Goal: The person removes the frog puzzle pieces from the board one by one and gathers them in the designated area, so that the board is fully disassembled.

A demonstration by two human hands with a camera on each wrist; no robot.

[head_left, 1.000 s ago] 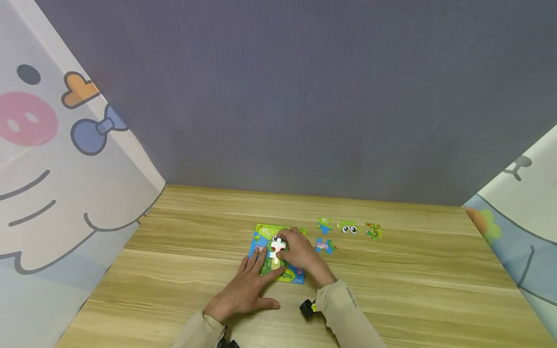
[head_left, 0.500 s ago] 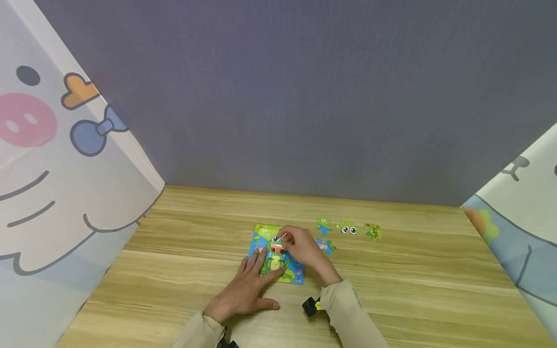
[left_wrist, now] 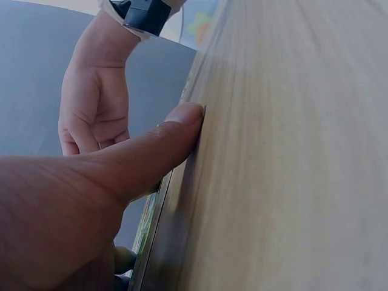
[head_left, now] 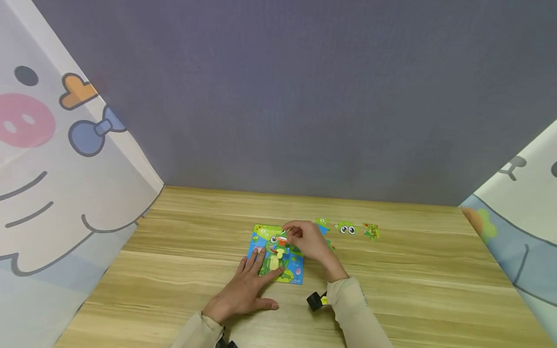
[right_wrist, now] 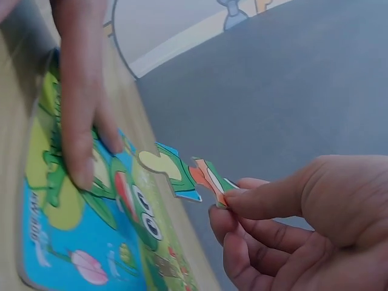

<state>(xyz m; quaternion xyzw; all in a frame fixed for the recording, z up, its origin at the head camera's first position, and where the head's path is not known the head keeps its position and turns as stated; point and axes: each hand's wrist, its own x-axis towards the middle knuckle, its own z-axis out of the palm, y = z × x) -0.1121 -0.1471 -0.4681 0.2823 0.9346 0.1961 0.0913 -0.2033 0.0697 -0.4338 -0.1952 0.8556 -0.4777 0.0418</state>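
In the head view, my left hand (head_left: 245,292) rests with spread fingers on the lower left of a square frog puzzle board (head_left: 299,265). The thumb of that hand (left_wrist: 139,157) lies along the wooden table. My right hand (head_left: 310,241) pinches a jigsaw puzzle piece (head_left: 280,253) by one end between thumb and fingers, over the upper right of the board. The right wrist view shows the piece (right_wrist: 180,176) tilted and raised off the board, with a pale yellow knob, green body and orange-red patch. The board's printed frog (right_wrist: 145,212) shows beneath it.
Several loose puzzle pieces lie right of the board: one with two eyes (head_left: 347,228), one green and brown (head_left: 372,232), and a blue-green one (head_left: 322,225) partly behind the right hand. A grey panel (head_left: 304,96) stands behind the wooden table (head_left: 417,280).
My right hand has moved up and slightly right with the piece, which looked white a second ago and now shows coloured print. My left hand has stayed in place.
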